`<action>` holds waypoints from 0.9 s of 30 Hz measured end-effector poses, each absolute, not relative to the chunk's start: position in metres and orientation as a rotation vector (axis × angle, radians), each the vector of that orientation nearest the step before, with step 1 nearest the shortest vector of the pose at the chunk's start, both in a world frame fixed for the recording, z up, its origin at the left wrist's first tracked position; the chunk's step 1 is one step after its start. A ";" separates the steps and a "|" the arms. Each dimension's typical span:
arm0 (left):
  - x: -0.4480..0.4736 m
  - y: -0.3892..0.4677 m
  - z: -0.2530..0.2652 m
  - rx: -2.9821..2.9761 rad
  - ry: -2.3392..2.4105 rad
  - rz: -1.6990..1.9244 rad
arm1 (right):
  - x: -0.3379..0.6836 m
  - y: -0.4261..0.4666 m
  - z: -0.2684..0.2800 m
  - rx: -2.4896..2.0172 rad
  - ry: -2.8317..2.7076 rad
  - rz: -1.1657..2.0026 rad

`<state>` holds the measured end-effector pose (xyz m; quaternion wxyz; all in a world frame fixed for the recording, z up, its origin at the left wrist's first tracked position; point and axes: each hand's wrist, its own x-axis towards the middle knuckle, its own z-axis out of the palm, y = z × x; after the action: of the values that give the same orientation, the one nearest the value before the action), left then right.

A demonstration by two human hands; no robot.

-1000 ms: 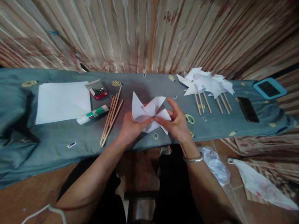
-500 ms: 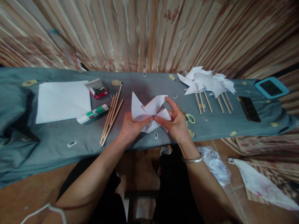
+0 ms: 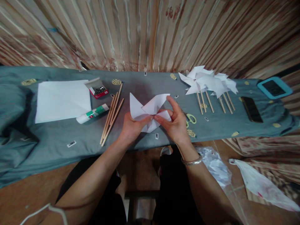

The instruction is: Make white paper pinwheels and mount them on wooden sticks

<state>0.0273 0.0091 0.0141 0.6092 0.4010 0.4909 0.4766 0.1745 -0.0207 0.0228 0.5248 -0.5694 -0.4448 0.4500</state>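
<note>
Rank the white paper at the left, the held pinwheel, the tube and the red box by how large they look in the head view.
1. White paper
2. Held pinwheel, though partly covered
3. Tube and red box: too alike to rank

You appear to be in a home: patterned curtains [image 3: 131, 34] hang along the far edge of your table [image 3: 53, 132], draped in pineapple-print fabric [image 3: 136, 87], above a tiled floor [image 3: 237, 193].

From six o'clock, the head camera is looking down over the nearby table [image 3: 53, 134] toward curtains [image 3: 131, 37] at twelve.
</note>
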 end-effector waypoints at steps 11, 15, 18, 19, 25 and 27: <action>0.027 0.008 0.014 0.894 1.115 1.113 | 0.175 -0.020 0.024 -1.372 -1.071 1.100; 0.027 0.008 0.015 0.882 1.105 1.120 | 0.173 -0.020 0.025 -1.369 -1.072 1.105; 0.026 0.008 0.015 0.873 1.106 1.118 | 0.173 -0.021 0.026 -1.353 -1.066 1.116; 0.026 0.009 0.015 0.873 1.104 1.118 | 0.173 -0.021 0.026 -1.350 -1.066 1.117; 0.026 0.008 0.015 0.900 1.103 1.119 | 0.173 -0.020 0.024 -1.359 -1.080 1.116; 0.027 0.008 0.014 0.896 1.101 1.116 | 0.173 -0.020 0.023 -1.356 -1.079 1.108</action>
<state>0.0265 0.0075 0.0144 0.6193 0.3895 0.4788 0.4853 0.1729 -0.0202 0.0232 0.5160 -0.5648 -0.4495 0.4612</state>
